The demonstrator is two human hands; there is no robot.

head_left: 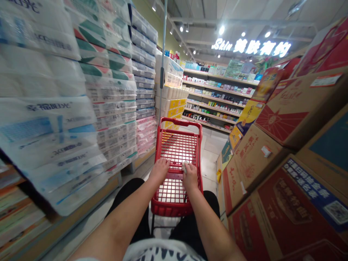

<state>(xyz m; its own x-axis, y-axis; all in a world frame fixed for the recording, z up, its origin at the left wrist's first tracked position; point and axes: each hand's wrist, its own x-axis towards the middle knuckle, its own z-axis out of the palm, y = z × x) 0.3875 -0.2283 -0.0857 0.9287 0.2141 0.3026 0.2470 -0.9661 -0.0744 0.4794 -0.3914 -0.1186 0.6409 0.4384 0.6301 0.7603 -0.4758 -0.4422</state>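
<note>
Red plastic forms the shopping cart (172, 209), which stands directly before you, between stacked paper packs (65, 123) on the left and cartons (282, 112) on the right. Your left hand (161, 169) lies over its lattice, fingers slightly bent and a little apart; whether they grip a bar cannot be told. Your right hand (190, 176), on the right half of the lattice, has its fingers curled about a small whitish wad (185, 166) of uncertain material. Likely faults: if your right fingers slackened, the wad could fall into the cart. Uneven pressure from your two hands could swing the cart into the cartons, or against the upright pole (162, 78) ahead on the left. Your black-clad legs (212, 206) flank its near end; a careless step could knock it.
</note>
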